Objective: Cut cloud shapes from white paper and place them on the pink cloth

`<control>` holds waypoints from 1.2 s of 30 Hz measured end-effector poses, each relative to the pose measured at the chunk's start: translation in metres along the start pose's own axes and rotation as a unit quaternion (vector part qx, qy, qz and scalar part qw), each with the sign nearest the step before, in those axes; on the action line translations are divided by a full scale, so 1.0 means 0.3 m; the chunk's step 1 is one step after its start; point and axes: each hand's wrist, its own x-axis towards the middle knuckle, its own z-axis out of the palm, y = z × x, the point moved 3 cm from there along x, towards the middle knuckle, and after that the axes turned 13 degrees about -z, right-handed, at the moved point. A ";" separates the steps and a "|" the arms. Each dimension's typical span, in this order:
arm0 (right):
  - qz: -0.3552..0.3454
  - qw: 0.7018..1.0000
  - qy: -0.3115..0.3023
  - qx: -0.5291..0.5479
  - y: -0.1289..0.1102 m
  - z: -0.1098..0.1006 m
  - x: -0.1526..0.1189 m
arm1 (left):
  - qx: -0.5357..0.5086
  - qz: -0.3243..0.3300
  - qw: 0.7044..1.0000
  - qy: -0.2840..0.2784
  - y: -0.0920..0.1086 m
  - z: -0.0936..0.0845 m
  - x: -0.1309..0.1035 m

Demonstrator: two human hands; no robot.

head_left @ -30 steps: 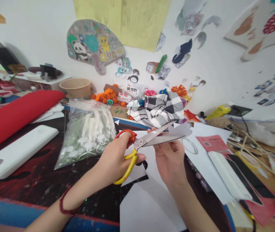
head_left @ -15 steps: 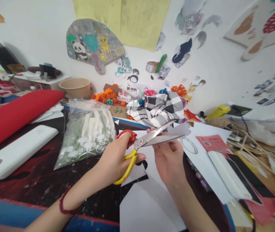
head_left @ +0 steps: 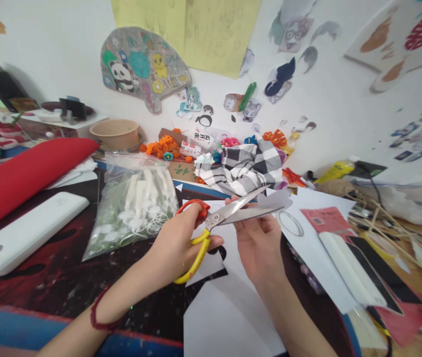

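My left hand (head_left: 181,238) is closed round the handles of a pair of scissors (head_left: 216,218), one handle red and the other yellow. The blades are parted and point right, reaching across the fingers of my right hand (head_left: 259,243). That hand pinches a small cut piece of white paper (head_left: 276,200), part of which shows behind the blades. Its fingertips are partly hidden by the scissors. Below both hands, white sheets of paper (head_left: 229,317) lie on the dark table, one with a cut corner.
Left of my hands lies a clear plastic bag (head_left: 132,208) of white and green craft parts. A white power bank-like device (head_left: 32,228) and a red cushion-like roll (head_left: 21,178) are farther left. Checked cloth (head_left: 248,166) is behind; a red packet (head_left: 324,220) lies right.
Almost nothing differs. Both hands, the scissors and the piece of paper hold the same position, and the view has shifted only very slightly.
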 end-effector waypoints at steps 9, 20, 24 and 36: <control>-0.004 1.000 -0.006 0.006 0.000 0.002 0.001 | 0.016 -0.008 1.000 -0.004 -0.005 -0.001 -0.003; -0.035 0.999 -0.016 -0.021 -0.017 0.001 0.008 | 0.044 -0.018 0.999 0.005 -0.011 -0.004 -0.001; -0.048 0.998 -0.013 -0.029 -0.016 0.001 0.009 | 0.050 -0.020 0.999 0.008 -0.010 -0.007 0.000; -0.078 0.995 -0.032 -0.051 -0.022 -0.003 0.016 | 0.052 0.016 0.998 0.025 -0.019 -0.014 -0.002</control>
